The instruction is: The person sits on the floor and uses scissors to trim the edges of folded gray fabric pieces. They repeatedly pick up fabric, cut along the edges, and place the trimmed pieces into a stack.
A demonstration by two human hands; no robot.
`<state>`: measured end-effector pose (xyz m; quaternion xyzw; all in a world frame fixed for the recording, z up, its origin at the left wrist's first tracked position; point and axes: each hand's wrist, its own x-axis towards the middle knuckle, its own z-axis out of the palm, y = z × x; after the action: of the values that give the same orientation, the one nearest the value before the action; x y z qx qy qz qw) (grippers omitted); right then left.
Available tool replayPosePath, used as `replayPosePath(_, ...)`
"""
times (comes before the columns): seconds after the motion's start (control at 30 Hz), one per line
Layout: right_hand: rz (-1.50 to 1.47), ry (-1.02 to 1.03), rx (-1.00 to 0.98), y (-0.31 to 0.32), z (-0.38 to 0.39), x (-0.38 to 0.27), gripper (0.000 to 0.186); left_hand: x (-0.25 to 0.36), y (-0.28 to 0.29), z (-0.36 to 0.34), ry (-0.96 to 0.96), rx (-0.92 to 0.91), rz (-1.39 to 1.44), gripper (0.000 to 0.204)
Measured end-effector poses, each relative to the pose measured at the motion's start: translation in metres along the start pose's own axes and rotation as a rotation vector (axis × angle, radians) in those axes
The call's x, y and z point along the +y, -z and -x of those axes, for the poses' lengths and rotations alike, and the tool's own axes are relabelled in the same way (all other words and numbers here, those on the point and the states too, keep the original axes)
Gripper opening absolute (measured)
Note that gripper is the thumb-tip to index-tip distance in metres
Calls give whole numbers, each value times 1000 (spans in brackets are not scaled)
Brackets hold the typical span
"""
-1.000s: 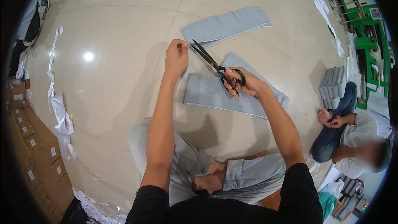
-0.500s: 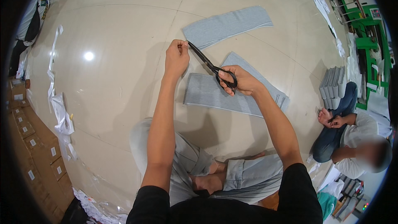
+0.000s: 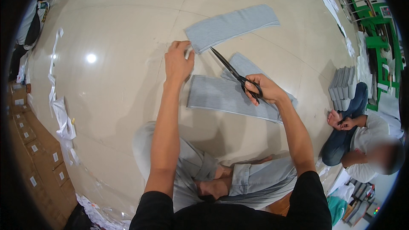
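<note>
Right hand (image 3: 262, 87) grips black scissors (image 3: 227, 64) by handles; left hand (image 3: 178, 64) half-curled, can't tell if pinching; grey cloth (image 3: 232, 26) ahead-right of it, likely light, floppy, best held by near corner.

Both bare forearms (image 3: 167, 132) reach forward — the left hand (image 3: 178, 64) loosely cupped, the right hand (image 3: 265, 88) a little lower, curled into a grip.

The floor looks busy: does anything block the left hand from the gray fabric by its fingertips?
Nothing visible: the left hand is at the left end of the gray fabric panel, with the scissors to the hand's right.
</note>
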<state>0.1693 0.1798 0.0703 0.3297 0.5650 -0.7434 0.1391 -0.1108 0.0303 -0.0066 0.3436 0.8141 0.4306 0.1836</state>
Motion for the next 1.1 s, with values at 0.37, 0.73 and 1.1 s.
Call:
replayPosePath(0.37,1,5,-17,-3,4,0,48,2,-24,11,-330,38,-262,21)
replayPosePath(0.73,232,-11,54,-2,-3,-15,53,-3,-21,4,-324,38,-132,9)
replayPosePath(1.1,1324,351,500,-24,-4,-20,58,1,-7,-5,-118,32,96,13)
